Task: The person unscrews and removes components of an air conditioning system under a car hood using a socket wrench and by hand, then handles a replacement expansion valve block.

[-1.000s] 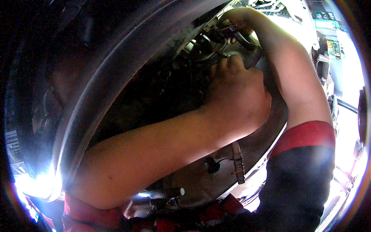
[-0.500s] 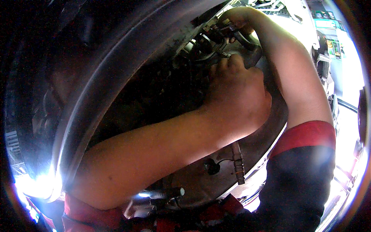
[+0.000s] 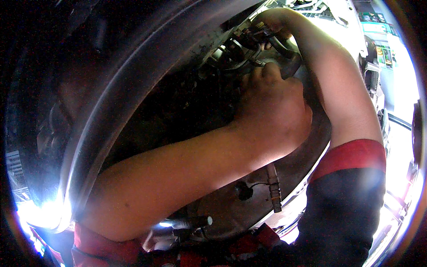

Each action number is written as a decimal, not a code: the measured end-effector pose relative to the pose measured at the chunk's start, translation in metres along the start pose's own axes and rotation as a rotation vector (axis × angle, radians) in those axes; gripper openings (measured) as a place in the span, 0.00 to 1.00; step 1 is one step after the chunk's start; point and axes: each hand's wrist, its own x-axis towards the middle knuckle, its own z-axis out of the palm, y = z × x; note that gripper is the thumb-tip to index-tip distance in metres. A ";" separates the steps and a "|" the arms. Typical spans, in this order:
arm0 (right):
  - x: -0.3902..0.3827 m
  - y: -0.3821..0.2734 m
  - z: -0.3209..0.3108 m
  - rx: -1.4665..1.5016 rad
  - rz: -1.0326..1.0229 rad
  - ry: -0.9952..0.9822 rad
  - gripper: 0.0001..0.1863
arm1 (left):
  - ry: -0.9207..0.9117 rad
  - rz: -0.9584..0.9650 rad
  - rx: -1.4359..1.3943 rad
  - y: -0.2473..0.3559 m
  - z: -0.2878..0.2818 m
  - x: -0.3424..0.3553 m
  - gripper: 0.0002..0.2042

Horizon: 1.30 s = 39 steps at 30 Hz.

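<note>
My left hand (image 3: 278, 104) reaches across from the lower left. Its fingers are curled closed beside a bent dark hose (image 3: 291, 62), and what they grip is hidden from view. Above it, my right hand (image 3: 275, 21) bends in from the upper right among dark fittings (image 3: 255, 35) at the hose's upper end. Most of its fingers are hidden there, so their hold does not show. Metal parts (image 3: 235, 55) and pipes lie just left of the hose in a shadowed cavity.
A thick black curved rim (image 3: 113, 91) arcs along the left. Behind my hands spreads a dark rounded panel (image 3: 224, 209). A ribbed rod-like part (image 3: 274, 191) hangs below my left wrist, near a thin cable. Lower down is a dark cylinder (image 3: 195, 221) with a pale end.
My left fingers have shifted very slightly beside the hose. Otherwise both arms hold the same position.
</note>
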 end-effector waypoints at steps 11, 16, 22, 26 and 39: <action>-0.001 0.001 0.011 0.023 0.032 0.123 0.17 | -0.060 -0.037 -0.075 0.000 0.000 0.001 0.13; 0.000 -0.007 0.015 0.014 0.038 0.169 0.17 | -0.008 0.004 -0.004 -0.001 -0.002 0.000 0.15; -0.001 -0.008 0.019 0.010 0.062 0.233 0.17 | -0.073 -0.043 -0.063 0.001 -0.002 0.002 0.13; -0.002 -0.008 0.018 0.008 0.081 0.279 0.17 | -0.094 -0.040 -0.067 0.001 0.000 0.003 0.13; -0.002 -0.015 0.022 -0.007 0.127 0.416 0.17 | -0.039 -0.007 -0.010 0.001 0.000 0.002 0.15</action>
